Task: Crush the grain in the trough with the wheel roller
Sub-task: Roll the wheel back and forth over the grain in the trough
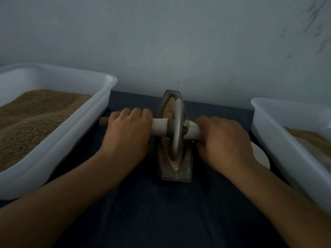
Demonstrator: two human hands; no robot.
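A narrow boat-shaped metal trough (187, 173) lies lengthwise on a dark blue cloth, filled with pale tan grain (168, 108). A grey disc wheel roller (177, 127) stands upright in the trough near its middle, on a wooden axle handle (159, 128) that runs left to right. My left hand (128, 133) grips the left side of the axle, whose brown tip pokes out beyond it. My right hand (222, 140) grips the right side, hiding that end.
A white plastic tub (75, 133) heaped with brown ground grain stands on the left. Another white tub (279, 140) with similar material stands on the right, a white round dish (259, 154) partly tucked beside it. A pale wall rises just behind the trough.
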